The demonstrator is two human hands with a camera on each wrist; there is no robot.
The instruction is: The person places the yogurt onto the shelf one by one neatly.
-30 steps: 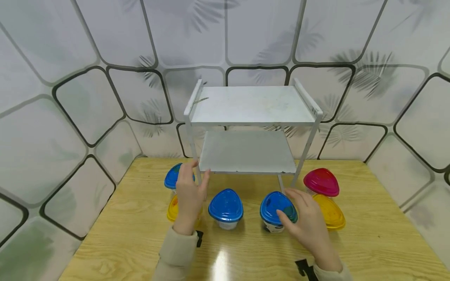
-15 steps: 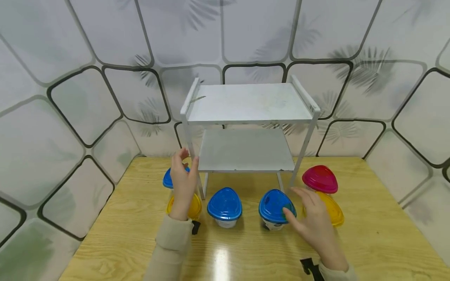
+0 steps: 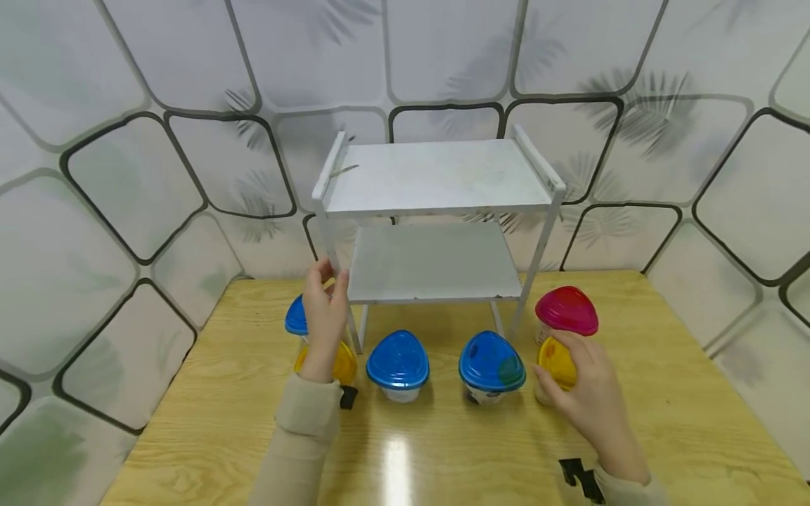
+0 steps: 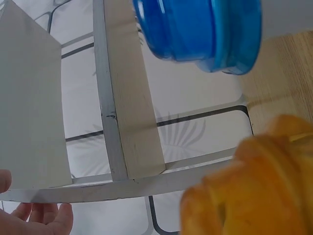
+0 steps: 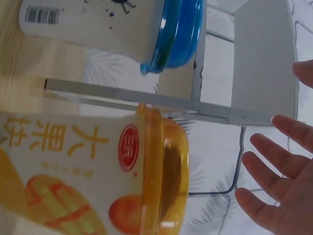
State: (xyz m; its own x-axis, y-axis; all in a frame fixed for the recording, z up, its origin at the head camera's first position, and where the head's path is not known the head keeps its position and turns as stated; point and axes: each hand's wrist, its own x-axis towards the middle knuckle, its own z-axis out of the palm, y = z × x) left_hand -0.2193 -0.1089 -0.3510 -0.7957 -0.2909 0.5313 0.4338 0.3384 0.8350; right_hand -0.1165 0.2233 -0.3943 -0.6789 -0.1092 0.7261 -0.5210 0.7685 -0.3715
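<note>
A small white two-tier shelf rack [image 3: 436,176] stands on the table. My left hand [image 3: 324,309] is at its front left leg [image 4: 88,192], fingers behind the leg and thumb on the other side, gripping it; how firmly is hidden. My right hand [image 3: 591,393] is spread beside a yellow-lidded cup [image 3: 557,362] at the right, its fingers holding nothing. Mango pictures cover that cup [image 5: 78,171] in the right wrist view. Two blue-lidded cups, one left [image 3: 397,362] and one right [image 3: 491,365], stand in front of the rack.
A red-lidded cup [image 3: 566,311] stands behind the right yellow one. Beyond my left hand are another blue-lidded cup [image 3: 296,316] and a yellow-lidded cup [image 3: 344,365], both partly hidden. Patterned walls [image 3: 190,176] enclose the wooden table [image 3: 209,422].
My right hand has moved rightward, from the right blue-lidded cup to beside the yellow-lidded one. My left hand has come up to the rack's left leg. The head view has shifted slightly.
</note>
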